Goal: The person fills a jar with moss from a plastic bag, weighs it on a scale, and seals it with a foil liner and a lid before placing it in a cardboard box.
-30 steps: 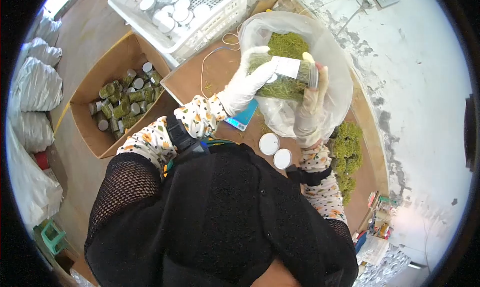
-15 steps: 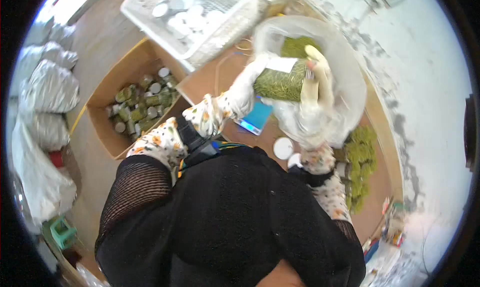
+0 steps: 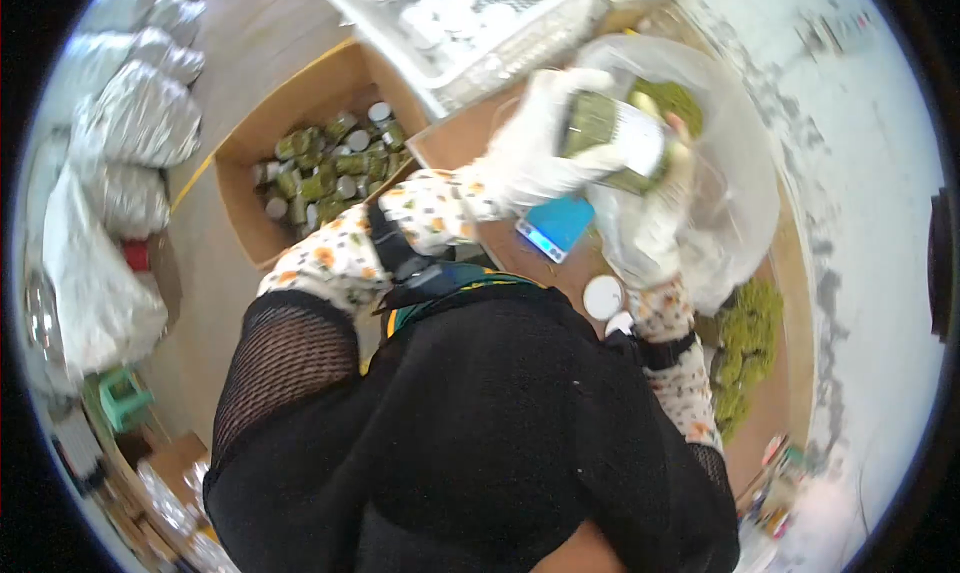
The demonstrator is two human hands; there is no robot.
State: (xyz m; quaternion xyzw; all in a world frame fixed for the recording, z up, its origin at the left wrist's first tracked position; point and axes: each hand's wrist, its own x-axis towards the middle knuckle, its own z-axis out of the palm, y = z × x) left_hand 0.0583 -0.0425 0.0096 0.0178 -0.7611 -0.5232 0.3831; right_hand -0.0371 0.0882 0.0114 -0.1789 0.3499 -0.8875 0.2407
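Note:
A clear jar (image 3: pixel 593 119) packed with green dried plant strands lies tilted between my two gloved hands, its white label facing up. My left hand (image 3: pixel 552 138) grips its left side, thumb along the lower edge. My right hand (image 3: pixel 664 213) is wrapped about the right end, with bare fingertips showing at the glove. Right behind them is a clear plastic bag (image 3: pixel 745 188) holding loose green strands (image 3: pixel 672 105). Under my left hand sits a blue scale (image 3: pixel 562 223) with a lit display. A white round lid (image 3: pixel 603 298) lies near my right forearm.
A cardboard box (image 3: pixel 250 138) at the left holds several filled jars. Beyond it stands a white crate (image 3: pixel 460 78) of white lids. Green clumps (image 3: pixel 745 348) lie on the table right of my forearm, near the wall. Silvery sacks (image 3: pixel 145 113) line the far left.
The jar has turned so its label faces up and to the right. My left hand has shifted onto its left side. The view has swung, moving the surroundings rightward.

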